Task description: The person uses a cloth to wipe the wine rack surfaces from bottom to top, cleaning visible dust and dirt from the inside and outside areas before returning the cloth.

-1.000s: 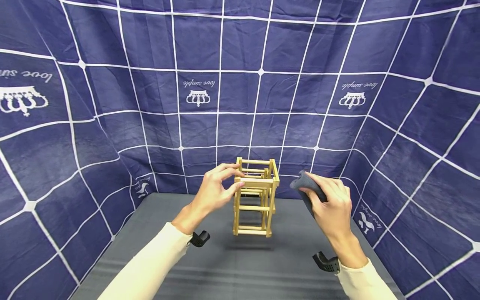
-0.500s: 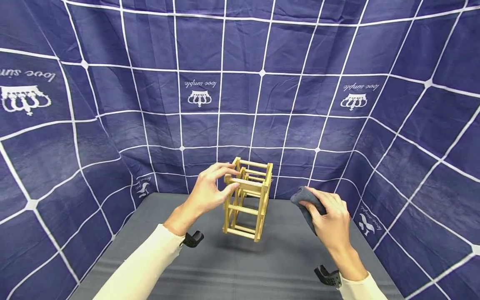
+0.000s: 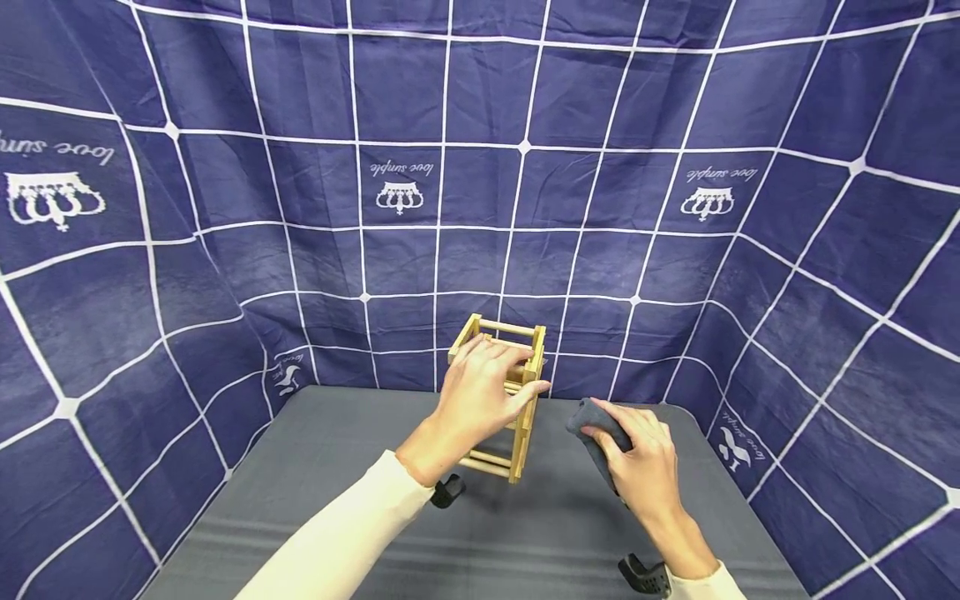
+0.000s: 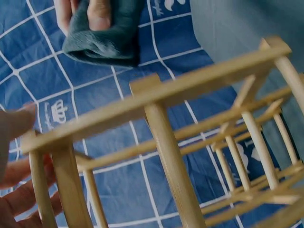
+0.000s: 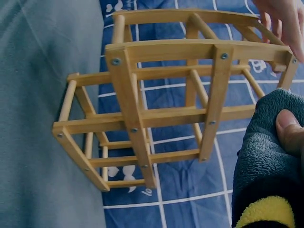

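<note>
A small pale wooden rack [image 3: 522, 442], built of slats and round rods, stands turned at an angle on the grey surface. My left hand [image 3: 476, 392] is at its near upper end, thumb and fingers spread apart. In the left wrist view, fingers [image 4: 23, 194] show behind the end rods, with the thumb above the corner; contact is unclear. My right hand [image 3: 648, 467] pinches a folded grey-blue cloth [image 3: 596, 433] to the right of the rack, apart from it. A yellow patch [image 5: 268, 213] shows at the cloth's lower part in the right wrist view.
Grey fabric covers the work surface [image 3: 360, 525]. Dark blue cloth walls [image 3: 480, 192] with white grid lines enclose it at the back and both sides. Black wrist mounts [image 3: 643, 575] sit under both wrists.
The rack has turned and its near end has shifted left. My left hand went left with it, then moved right across its near end. My right hand has lowered slightly with the cloth.
</note>
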### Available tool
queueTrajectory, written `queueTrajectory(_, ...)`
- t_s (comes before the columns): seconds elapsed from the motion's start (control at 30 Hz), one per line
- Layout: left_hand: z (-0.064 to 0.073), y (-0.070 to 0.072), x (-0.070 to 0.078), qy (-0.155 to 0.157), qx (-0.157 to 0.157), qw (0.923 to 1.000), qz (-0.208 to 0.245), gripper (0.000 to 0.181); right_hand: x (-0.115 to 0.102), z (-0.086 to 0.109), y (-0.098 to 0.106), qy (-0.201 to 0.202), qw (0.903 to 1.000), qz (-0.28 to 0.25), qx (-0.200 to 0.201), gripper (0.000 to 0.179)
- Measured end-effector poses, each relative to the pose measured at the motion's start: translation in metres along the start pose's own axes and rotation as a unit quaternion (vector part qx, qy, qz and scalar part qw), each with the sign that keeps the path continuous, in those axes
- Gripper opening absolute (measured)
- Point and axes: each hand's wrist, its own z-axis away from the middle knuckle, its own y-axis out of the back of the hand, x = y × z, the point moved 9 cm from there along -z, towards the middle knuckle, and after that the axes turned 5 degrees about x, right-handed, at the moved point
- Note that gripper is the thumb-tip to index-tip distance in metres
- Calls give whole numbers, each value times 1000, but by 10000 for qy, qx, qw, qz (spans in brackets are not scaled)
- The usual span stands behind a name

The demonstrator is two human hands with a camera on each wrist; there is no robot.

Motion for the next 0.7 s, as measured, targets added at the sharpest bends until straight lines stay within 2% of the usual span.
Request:
queueTrajectory(0.13, -2, -4, 5, 107, -86, 9999, -62, 37, 3, 6, -1, -1, 10000, 13, -36, 55)
queueTrajectory(0.27, -2, -1, 2, 163, -90, 9996, 190, 31, 7, 11, 1, -44, 10000, 17, -28, 55)
queueTrajectory(0.53, 2, 10, -8, 80, -264, 9979, 578, 27, 13, 20, 5, -97, 9998, 88, -118, 56)
queueTrajectory(0.7, 12, 23, -18, 115, -337, 9967, 734, 27, 18, 29, 2, -168, 9993, 149, -303, 55)
